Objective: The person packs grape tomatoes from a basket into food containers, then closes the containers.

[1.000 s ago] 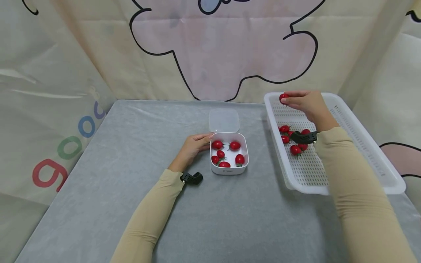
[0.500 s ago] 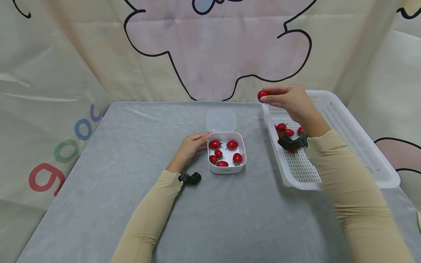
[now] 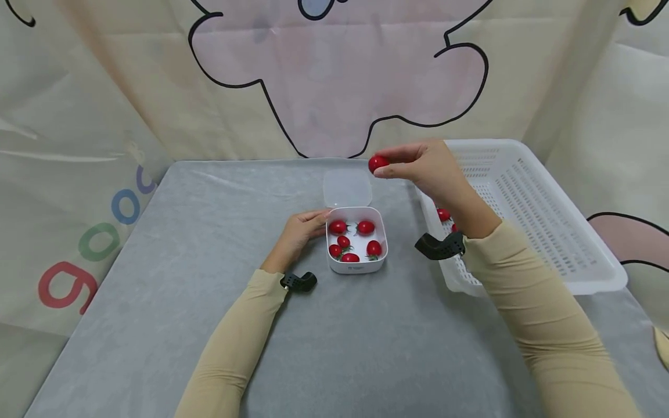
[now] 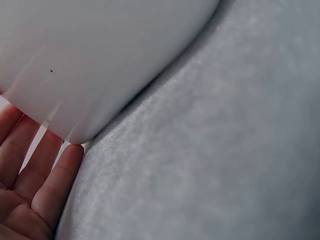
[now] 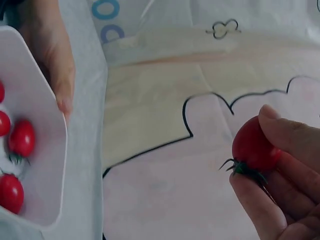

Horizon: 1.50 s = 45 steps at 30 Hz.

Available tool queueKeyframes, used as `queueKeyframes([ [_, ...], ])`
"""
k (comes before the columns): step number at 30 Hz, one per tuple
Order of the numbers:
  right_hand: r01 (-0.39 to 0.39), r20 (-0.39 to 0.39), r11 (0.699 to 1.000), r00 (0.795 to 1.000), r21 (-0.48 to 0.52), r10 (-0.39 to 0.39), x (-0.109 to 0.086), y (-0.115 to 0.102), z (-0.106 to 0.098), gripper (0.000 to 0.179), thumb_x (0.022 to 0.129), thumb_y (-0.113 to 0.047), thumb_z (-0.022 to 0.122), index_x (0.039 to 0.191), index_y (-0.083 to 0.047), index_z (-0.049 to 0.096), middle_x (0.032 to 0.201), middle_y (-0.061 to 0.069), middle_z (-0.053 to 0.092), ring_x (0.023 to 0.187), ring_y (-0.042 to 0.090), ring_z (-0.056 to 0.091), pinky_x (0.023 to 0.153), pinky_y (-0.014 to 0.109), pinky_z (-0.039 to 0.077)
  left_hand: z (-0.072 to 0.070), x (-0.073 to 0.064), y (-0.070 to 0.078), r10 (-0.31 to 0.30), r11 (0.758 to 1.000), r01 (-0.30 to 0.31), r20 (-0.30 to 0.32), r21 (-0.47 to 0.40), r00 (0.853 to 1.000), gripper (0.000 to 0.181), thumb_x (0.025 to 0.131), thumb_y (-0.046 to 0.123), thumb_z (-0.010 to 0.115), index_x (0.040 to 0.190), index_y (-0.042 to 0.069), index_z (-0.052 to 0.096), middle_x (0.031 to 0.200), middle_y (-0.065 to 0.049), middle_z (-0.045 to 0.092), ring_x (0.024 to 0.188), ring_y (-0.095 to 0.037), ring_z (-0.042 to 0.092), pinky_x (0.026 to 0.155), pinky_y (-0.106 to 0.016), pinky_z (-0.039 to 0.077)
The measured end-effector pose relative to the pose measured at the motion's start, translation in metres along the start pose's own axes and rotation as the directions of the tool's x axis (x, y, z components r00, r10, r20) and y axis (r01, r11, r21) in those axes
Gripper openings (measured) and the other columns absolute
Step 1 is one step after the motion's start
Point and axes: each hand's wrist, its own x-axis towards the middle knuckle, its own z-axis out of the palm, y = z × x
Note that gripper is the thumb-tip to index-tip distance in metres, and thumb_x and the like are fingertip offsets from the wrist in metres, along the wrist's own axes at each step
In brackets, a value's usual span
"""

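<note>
In the head view my right hand (image 3: 431,171) pinches a red cherry tomato (image 3: 378,164) between thumb and fingers, in the air behind and right of a small white box (image 3: 357,269). The tomato's green stem end (image 5: 245,170) shows in the right wrist view. Several cherry tomatoes (image 3: 366,227) lie inside the box. My left hand (image 3: 300,235) touches the box's left side near its back corner. Its fingers (image 4: 62,177) look fairly straight against the white wall in the left wrist view.
A translucent lid (image 3: 347,187) lies just behind the box. To the right stands a large white perforated basket (image 3: 543,220), with a few tomatoes (image 3: 443,215) showing past my right wrist. Grey cloth (image 3: 355,348) covers the table, and a printed curtain (image 3: 334,75) rises behind it.
My right hand has carried the tomato left, from over the basket towards the box. The left hand has stayed at the box. The head view has shifted slightly.
</note>
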Motion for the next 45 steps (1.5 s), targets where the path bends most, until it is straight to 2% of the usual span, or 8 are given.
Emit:
queueKeyframes([
  [4, 0.03, 0.013, 0.999, 0.999, -0.02, -0.03, -0.003, -0.001, 0.015, 0.038, 0.086, -0.031, 0.079, 0.12, -0.016, 0.073, 0.115, 0.004, 0.074, 0.108, 0.018, 0.062, 0.087, 0.03, 0.052, -0.001, -0.001, 0.001, 0.0, 1.0, 0.0, 0.004, 0.019, 1.0, 0.037, 0.1, 0.018, 0.059, 0.131, -0.003, 0.062, 0.14, -0.016, 0.06, 0.121, -0.02, 0.062, 0.102, -0.034, 0.055],
  [11, -0.002, 0.019, 1.0, 1.0, 0.023, 0.001, -0.006, 0.0, 0.031, 0.036, 0.086, -0.025, 0.079, 0.119, -0.015, 0.074, 0.117, 0.007, 0.074, 0.104, 0.018, 0.064, 0.085, 0.025, 0.056, 0.0, -0.001, 0.0, 0.003, 1.0, -0.003, 0.002, 0.02, 1.0, 0.037, 0.1, 0.019, 0.06, 0.13, -0.003, 0.062, 0.138, -0.016, 0.061, 0.12, -0.018, 0.063, 0.102, -0.035, 0.055],
  [16, -0.017, 0.006, 0.998, 1.0, 0.06, 0.017, -0.013, -0.001, 0.041, 0.036, 0.085, -0.025, 0.08, 0.119, -0.014, 0.074, 0.119, 0.006, 0.073, 0.109, 0.017, 0.063, 0.092, 0.03, 0.058, 0.001, -0.001, -0.001, 0.018, 1.0, -0.018, 0.001, 0.005, 1.0, 0.037, 0.1, 0.017, 0.06, 0.129, -0.005, 0.062, 0.137, -0.019, 0.061, 0.115, -0.014, 0.064, 0.101, -0.034, 0.055],
  [22, -0.036, -0.007, 0.998, 0.999, 0.051, 0.036, -0.024, 0.004, 0.06, 0.037, 0.084, -0.029, 0.081, 0.118, -0.015, 0.075, 0.12, 0.004, 0.073, 0.119, 0.017, 0.059, 0.103, 0.041, 0.05, 0.0, 0.0, -0.002, 0.013, 1.0, -0.013, -0.004, -0.011, 1.0, 0.037, 0.099, 0.018, 0.062, 0.128, -0.005, 0.063, 0.136, -0.019, 0.062, 0.113, -0.014, 0.064, 0.101, -0.034, 0.055],
  [31, -0.105, -0.002, 0.994, 0.994, 0.042, 0.106, -0.025, 0.033, 0.081, 0.037, 0.084, -0.028, 0.081, 0.118, -0.015, 0.075, 0.125, 0.004, 0.071, 0.125, 0.021, 0.054, 0.103, 0.04, 0.05, 0.0, 0.0, -0.002, 0.02, 1.0, -0.02, 0.008, -0.009, 1.0, 0.038, 0.099, 0.022, 0.063, 0.128, -0.002, 0.065, 0.136, -0.016, 0.063, 0.121, -0.021, 0.062, 0.101, -0.035, 0.055],
  [35, -0.148, 0.009, 0.989, 0.989, 0.008, 0.148, -0.016, 0.048, 0.088, 0.037, 0.084, -0.028, 0.081, 0.118, -0.017, 0.075, 0.124, 0.005, 0.072, 0.112, 0.026, 0.06, 0.087, 0.033, 0.054, 0.0, 0.0, 0.0, 0.02, 1.0, -0.02, 0.006, 0.017, 1.0, 0.038, 0.099, 0.023, 0.063, 0.127, -0.001, 0.066, 0.135, -0.016, 0.064, 0.12, -0.022, 0.063, 0.101, -0.035, 0.055],
  [39, -0.138, 0.028, 0.989, 0.99, -0.045, 0.139, -0.007, 0.063, 0.097, 0.038, 0.083, -0.028, 0.082, 0.118, -0.017, 0.075, 0.123, 0.007, 0.071, 0.105, 0.026, 0.057, 0.075, 0.028, 0.049, -0.001, 0.0, 0.001, 0.017, 1.0, -0.017, -0.006, 0.002, 1.0, 0.037, 0.099, 0.021, 0.062, 0.127, -0.004, 0.065, 0.135, -0.018, 0.063, 0.115, -0.017, 0.065, 0.101, -0.035, 0.056],
  [45, -0.081, 0.038, 0.99, 0.996, -0.111, 0.086, -0.001, 0.076, 0.108, 0.038, 0.08, -0.026, 0.084, 0.116, -0.017, 0.076, 0.129, 0.006, 0.069, 0.116, 0.022, 0.055, 0.087, 0.031, 0.048, 0.0, -0.001, 0.001, 0.023, 1.0, -0.023, 0.002, -0.02, 1.0, 0.037, 0.1, 0.018, 0.061, 0.128, -0.007, 0.063, 0.135, -0.02, 0.062, 0.109, -0.011, 0.066, 0.101, -0.035, 0.056],
])
